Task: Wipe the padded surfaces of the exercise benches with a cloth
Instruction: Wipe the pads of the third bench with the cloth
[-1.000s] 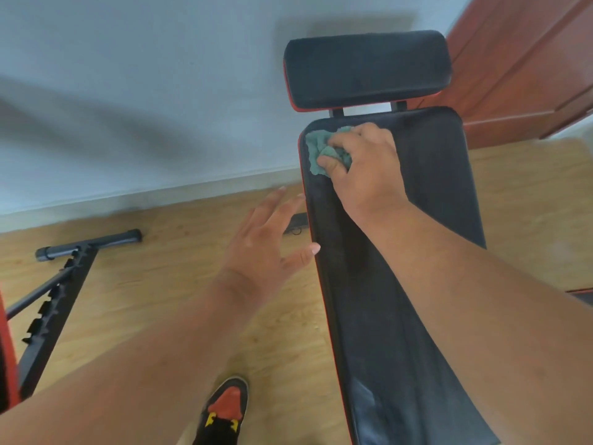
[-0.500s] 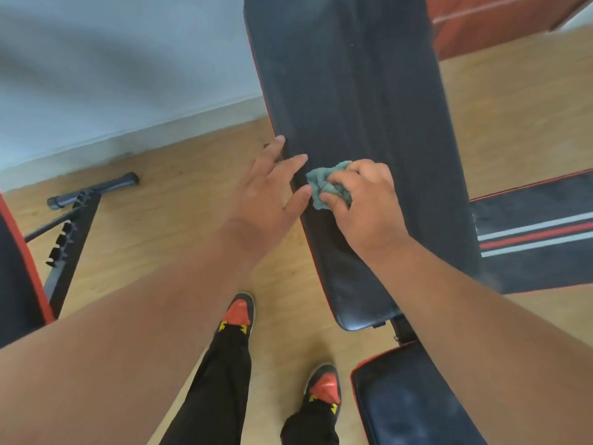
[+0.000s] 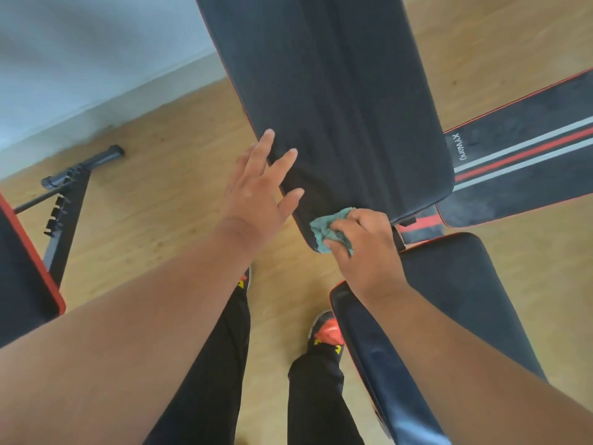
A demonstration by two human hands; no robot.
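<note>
At far left, another red-edged pad (image 3: 22,268) and a black frame (image 3: 64,200) sit on the wood floor (image 3: 154,187) below a pale wall (image 3: 80,53). Left hand (image 3: 256,191), fingers spread and holding nothing, rests on the back pad (image 3: 337,101) edge, as before. Right hand (image 3: 365,248), clenched on the cloth (image 3: 324,228), has slid down to the pad's lower left corner. Seat pad (image 3: 455,293) lies below; a striped pad (image 3: 526,155) at right.

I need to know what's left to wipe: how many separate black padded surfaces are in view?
4: the long back pad under the cloth, the seat pad nearer, a striped pad right, another at left edge. More may sit off-frame.
</note>
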